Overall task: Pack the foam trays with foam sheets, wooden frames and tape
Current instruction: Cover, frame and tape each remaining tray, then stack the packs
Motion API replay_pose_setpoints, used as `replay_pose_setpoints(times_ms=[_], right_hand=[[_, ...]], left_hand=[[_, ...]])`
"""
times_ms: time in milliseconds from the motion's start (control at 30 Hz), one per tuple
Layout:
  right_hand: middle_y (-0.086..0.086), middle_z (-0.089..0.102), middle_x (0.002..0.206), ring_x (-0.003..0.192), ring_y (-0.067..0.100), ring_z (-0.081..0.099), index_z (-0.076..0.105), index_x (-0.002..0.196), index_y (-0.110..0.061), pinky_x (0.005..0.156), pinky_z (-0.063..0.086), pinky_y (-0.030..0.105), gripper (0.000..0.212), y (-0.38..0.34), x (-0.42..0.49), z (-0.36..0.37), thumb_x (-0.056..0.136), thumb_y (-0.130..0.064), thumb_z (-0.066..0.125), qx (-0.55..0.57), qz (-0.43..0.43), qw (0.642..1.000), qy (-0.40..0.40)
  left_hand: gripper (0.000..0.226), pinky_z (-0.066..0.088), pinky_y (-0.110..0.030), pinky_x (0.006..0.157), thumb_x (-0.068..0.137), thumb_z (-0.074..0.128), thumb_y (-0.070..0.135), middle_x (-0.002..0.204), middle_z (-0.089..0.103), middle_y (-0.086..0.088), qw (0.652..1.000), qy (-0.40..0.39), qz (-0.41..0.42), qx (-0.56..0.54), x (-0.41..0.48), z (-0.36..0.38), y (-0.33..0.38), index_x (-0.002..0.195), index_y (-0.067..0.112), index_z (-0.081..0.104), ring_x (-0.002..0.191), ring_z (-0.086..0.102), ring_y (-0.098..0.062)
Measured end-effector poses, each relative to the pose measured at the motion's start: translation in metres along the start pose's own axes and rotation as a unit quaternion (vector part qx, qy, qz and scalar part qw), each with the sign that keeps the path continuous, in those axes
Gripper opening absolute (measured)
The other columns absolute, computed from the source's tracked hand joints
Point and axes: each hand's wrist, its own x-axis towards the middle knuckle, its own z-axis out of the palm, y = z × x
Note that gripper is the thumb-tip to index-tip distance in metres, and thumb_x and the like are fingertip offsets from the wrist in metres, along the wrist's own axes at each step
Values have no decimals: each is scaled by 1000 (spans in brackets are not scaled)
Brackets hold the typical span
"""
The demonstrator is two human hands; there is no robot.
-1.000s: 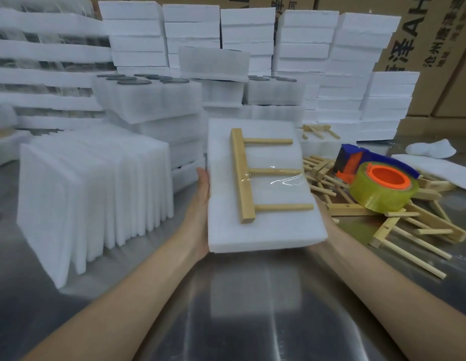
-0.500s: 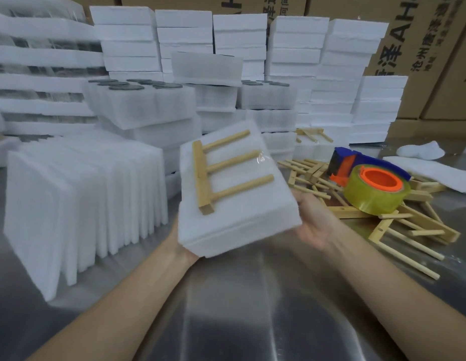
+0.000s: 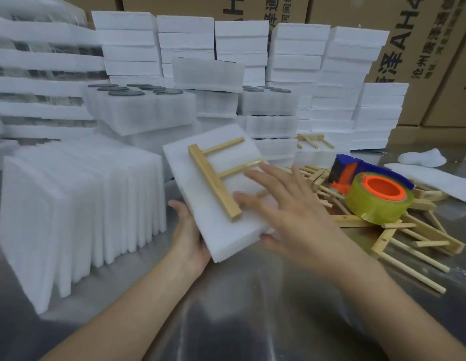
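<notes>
The steel table lies bare in front of me. Just above it my left hand grips the foam pack at its near left edge, thumb up the side and palm underneath. My right hand lies over the pack's right half with its fingers spread flat and nothing pinched.

The pack is tilted, with its long axis running from 5 o'clock near me to 11 o'clock. The wooden frame lies on top with its spine along that same line. Its prongs point toward 2 o'clock and pass under my right fingers. A gleam on the middle prong may be tape, but I can't be sure. I can't see what is inside the pack.

The next move, as I judge it, turns on the tape dispenser. It sits at 3 o'clock from my right hand on the heap of loose frames, so the right hand is the nearer one.

At 9 o'clock the foam sheets stand on edge. Beyond them, at 11 o'clock, the open foam trays hold dark discs in their cells. Behind those are the closed white stacks, then the cardboard boxes.
</notes>
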Motion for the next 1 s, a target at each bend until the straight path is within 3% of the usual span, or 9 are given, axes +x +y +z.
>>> replay_pose_setpoints(times_ms=[167,300,400,500,600,667,767,867,1000], right_hand=[[8,53,137,134,32,40,53,136,-14,115,18,55,77,18,0,5,64,11,67,42,-17,995,83],[18,60,122,115,38,54,72,108,-4,96,43,42,47,38,-2,1,72,19,52,151,99,966,183],[13,68,109,102,30,64,74,85,3,87,48,33,35,29,-3,-6,77,0,39,225,191,934,203],[10,59,119,105,30,57,63,104,-2,84,48,40,38,7,-2,-8,87,-31,43,147,254,945,146],[12,53,125,115,31,50,57,126,-10,90,44,42,62,-20,-2,-12,76,-47,56,29,206,964,164],[12,56,124,112,33,53,56,128,-13,89,45,42,71,-34,-4,-6,65,-45,68,-40,160,975,146],[16,56,125,109,38,56,56,130,-12,86,48,45,87,-39,-2,8,51,-31,84,-100,175,976,83],[19,54,123,106,41,55,56,126,-12,80,47,45,86,-20,-2,6,48,-34,84,-65,192,973,113],[21,47,125,109,41,50,48,130,-11,83,47,48,85,20,-3,-10,52,-33,71,10,166,966,199]], left_hand=[[82,42,-39,102,76,30,81,129,63,-4,991,-124,46,3,-11,10,3,129,22,55,119,60,-19],[79,51,-27,74,71,62,71,126,51,-3,986,-143,70,57,-22,21,0,131,21,55,88,47,-13],[74,56,-38,82,78,70,49,137,56,-8,986,-139,73,64,-30,23,-15,141,19,44,111,58,-20],[68,56,-38,89,81,62,45,135,58,-9,986,-143,73,47,-32,28,-27,141,17,45,124,56,-22],[72,46,-42,104,79,59,46,137,57,-9,984,-146,94,35,-32,32,-28,143,17,42,128,52,-23],[69,44,-44,106,80,62,42,136,57,-8,981,-146,120,36,-31,31,-28,142,20,42,126,54,-23],[64,53,-37,93,82,69,33,135,59,-3,974,-157,154,52,-33,28,-32,139,26,42,121,58,-21],[67,55,-34,83,78,73,23,134,59,-4,959,-187,186,103,-30,26,-33,137,26,39,119,60,-22],[74,49,-37,99,72,72,34,131,60,-4,919,-188,260,230,-19,28,-18,137,24,38,124,56,-20]])
